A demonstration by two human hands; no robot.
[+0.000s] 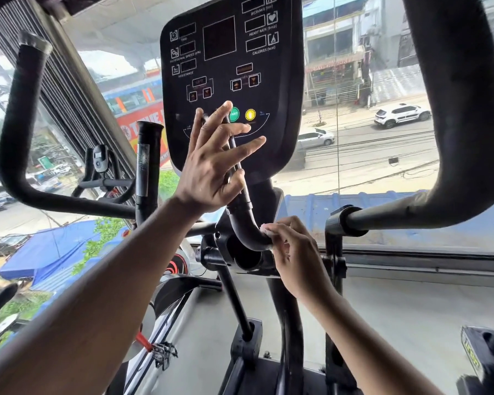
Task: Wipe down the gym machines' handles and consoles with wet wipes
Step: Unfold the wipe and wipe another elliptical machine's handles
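Left hand (211,169): bare, no glove, no ring or band seen on the fingers; short, trimmed nails.
Right hand (293,252): bare, no glove; knuckles and back of the hand face the camera, nails mostly hidden.
Left forearm (97,295): bare from the wrist down to the picture's lower edge; no sleeve, watch or bracelet in view.
Right forearm (362,343): bare along its whole visible length; no sleeve or cuff reaches into the picture.
Wrists: both uncovered, nothing worn on either.
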